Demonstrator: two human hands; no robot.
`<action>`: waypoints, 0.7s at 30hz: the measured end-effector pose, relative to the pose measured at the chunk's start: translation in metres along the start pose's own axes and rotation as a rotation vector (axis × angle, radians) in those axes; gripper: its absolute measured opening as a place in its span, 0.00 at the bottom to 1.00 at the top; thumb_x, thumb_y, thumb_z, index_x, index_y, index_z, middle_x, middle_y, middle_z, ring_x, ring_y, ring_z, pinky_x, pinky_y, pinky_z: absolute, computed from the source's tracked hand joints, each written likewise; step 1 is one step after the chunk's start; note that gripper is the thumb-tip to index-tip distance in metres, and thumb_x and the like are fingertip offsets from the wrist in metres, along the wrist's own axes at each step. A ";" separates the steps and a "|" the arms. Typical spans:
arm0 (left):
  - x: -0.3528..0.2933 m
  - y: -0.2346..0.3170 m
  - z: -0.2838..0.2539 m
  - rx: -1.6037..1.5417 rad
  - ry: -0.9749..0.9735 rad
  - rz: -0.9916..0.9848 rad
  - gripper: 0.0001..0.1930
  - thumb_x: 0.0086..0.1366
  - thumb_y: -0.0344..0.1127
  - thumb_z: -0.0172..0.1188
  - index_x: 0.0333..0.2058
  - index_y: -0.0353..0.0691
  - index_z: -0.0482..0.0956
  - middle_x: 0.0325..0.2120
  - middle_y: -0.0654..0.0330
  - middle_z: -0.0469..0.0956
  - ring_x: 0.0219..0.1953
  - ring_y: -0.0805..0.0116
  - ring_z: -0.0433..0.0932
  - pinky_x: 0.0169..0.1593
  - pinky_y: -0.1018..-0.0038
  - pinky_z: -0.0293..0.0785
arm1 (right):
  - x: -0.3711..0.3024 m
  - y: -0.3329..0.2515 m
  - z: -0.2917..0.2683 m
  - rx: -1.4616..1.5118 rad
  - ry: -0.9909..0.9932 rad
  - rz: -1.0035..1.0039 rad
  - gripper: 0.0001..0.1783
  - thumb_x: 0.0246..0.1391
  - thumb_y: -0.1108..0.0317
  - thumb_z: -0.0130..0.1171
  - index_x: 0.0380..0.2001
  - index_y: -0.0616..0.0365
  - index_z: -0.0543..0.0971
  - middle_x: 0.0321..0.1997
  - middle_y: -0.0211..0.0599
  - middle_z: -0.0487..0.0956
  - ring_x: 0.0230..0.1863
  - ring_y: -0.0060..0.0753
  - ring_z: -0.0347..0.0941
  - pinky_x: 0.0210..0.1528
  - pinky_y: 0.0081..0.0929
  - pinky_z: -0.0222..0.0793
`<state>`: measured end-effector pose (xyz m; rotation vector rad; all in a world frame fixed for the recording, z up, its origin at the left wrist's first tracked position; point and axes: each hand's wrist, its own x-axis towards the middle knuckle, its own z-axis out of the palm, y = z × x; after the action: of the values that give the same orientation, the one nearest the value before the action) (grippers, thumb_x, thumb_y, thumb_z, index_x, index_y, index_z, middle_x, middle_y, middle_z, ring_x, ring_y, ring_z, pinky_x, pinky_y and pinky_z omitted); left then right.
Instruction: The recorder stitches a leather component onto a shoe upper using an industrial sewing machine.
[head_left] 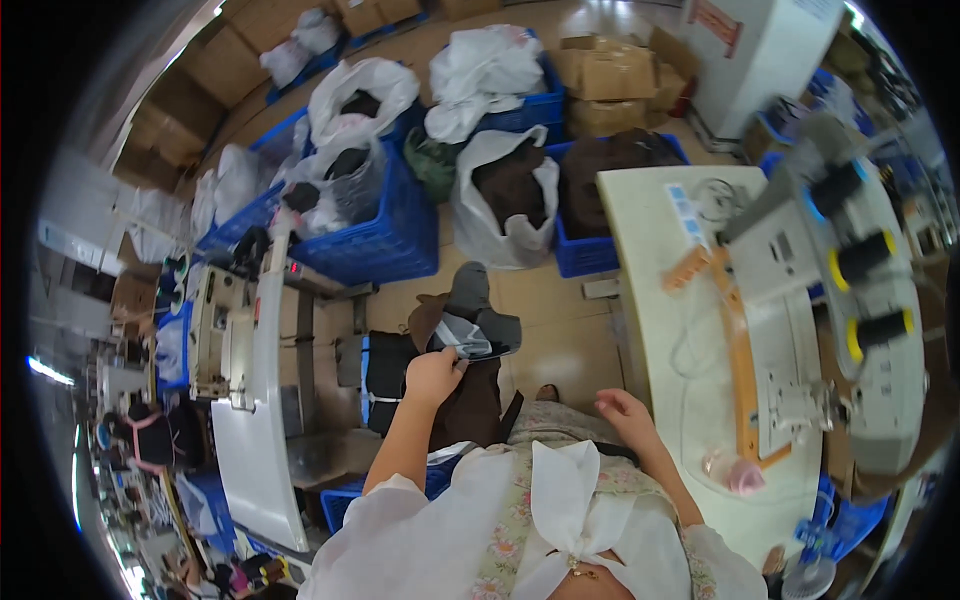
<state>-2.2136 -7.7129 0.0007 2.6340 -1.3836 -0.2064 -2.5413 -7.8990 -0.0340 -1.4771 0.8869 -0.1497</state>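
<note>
The left hand [437, 376] pinches a grey-and-brown fabric piece [466, 334] above the floor [545, 345], off the left edge of the white desk [652, 285]. The right hand [626, 414], loosely open, hangs near that edge.

Grey cap-like piece [497, 328], seemingly folded open; pale lining [465, 337] showing.

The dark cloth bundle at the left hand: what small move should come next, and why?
Perhaps bring the right hand over to steady the cloth bundle: only the left hand grips it, by one edge, while the right hand looks empty, off near the white table.
</note>
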 end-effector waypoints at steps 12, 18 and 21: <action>0.072 -0.074 -0.035 0.049 -0.023 0.030 0.14 0.60 0.47 0.58 0.24 0.43 0.73 0.13 0.55 0.74 0.19 0.52 0.77 0.23 0.58 0.70 | 0.230 -0.143 0.128 -0.205 -0.520 -0.413 0.20 0.53 0.67 0.61 0.50 0.61 0.76 0.48 0.46 0.79 0.50 0.43 0.75 0.55 0.34 0.69; 0.143 -0.099 -0.053 0.039 0.081 -0.036 0.16 0.56 0.49 0.62 0.22 0.45 0.72 0.11 0.57 0.73 0.15 0.54 0.74 0.19 0.59 0.68 | 0.322 -0.178 0.199 -0.612 -0.547 -0.874 0.36 0.41 0.63 0.68 0.57 0.52 0.70 0.64 0.51 0.62 0.66 0.58 0.56 0.64 0.47 0.56; 0.158 -0.122 -0.060 0.029 0.043 -0.130 0.16 0.56 0.49 0.63 0.21 0.45 0.72 0.10 0.57 0.72 0.14 0.55 0.74 0.19 0.60 0.68 | 0.362 -0.201 0.235 -0.697 -0.627 -0.915 0.39 0.38 0.61 0.70 0.57 0.50 0.69 0.67 0.55 0.56 0.66 0.61 0.53 0.63 0.53 0.55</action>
<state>-2.0145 -7.7703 0.0271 2.7376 -1.2119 -0.1449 -2.0688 -7.9568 -0.0412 -2.3154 -0.3431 -0.0310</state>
